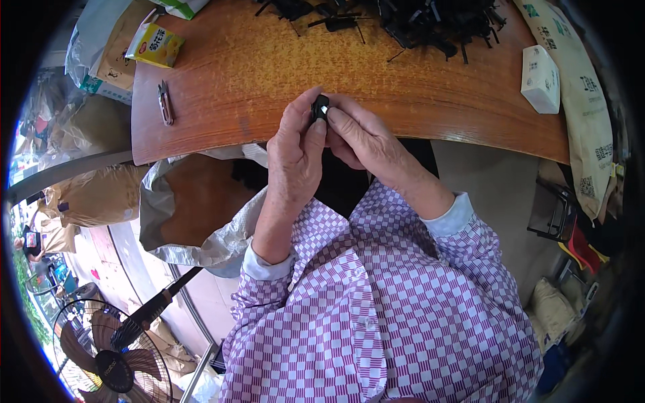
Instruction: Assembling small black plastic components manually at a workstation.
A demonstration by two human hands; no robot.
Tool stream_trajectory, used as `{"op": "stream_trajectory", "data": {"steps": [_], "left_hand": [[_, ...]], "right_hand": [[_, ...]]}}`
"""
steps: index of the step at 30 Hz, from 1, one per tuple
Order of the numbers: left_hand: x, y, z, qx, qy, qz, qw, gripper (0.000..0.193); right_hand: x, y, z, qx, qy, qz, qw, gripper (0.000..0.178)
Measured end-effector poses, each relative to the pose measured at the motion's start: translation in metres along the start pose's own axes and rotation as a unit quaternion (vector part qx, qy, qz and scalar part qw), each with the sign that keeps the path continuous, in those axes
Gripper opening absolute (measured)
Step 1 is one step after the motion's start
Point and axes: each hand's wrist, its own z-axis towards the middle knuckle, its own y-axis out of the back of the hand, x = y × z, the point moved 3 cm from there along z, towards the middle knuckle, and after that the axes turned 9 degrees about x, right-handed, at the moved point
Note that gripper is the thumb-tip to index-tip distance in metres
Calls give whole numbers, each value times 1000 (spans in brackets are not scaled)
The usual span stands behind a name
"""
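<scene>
Close to the table's front edge, my left hand (297, 144) and my right hand (366, 138) meet around a small black piece (318, 108). Its exact kind is hard to make out; a bright white spot shows on its right side. Thumbs and fingertips of both hands pinch it, and the left fingers cover part of its left side. A heap of black strap-like pieces (437, 27) lies at the far side of the wooden table (248, 74), with a few strips loose to its left.
Thread snips (165, 104) and a yellow box (156, 46) lie on the left of the table. A white tissue pack (541, 79) stands at the right edge beside a large printed sack (584, 107). Below the edge, a white sack (158, 215) gapes; a fan (114, 369) stands lower left.
</scene>
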Motion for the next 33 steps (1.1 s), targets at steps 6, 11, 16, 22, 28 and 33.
{"op": "stream_trajectory", "data": {"steps": [6,11,16,22,28,33], "left_hand": [[1,6,-3,13,31,-3,999,36],[1,9,-2,-25,-2,43,999,34],[4,20,-2,-79,-26,131,988,35],[1,58,-31,-128,37,59,989,29],[31,131,-96,-192,109,198,955,31],[24,129,-97,-194,119,241,944,33]], "right_hand": [[1,-5,8,-3,-1,-17,1000,31],[-9,-9,16,-10,2,-31,999,27],[-7,-17,33,14,-2,-52,999,27],[21,13,59,162,35,-364,917,43],[59,104,99,-116,45,-685,717,24],[55,116,108,-103,69,-786,606,22]]}}
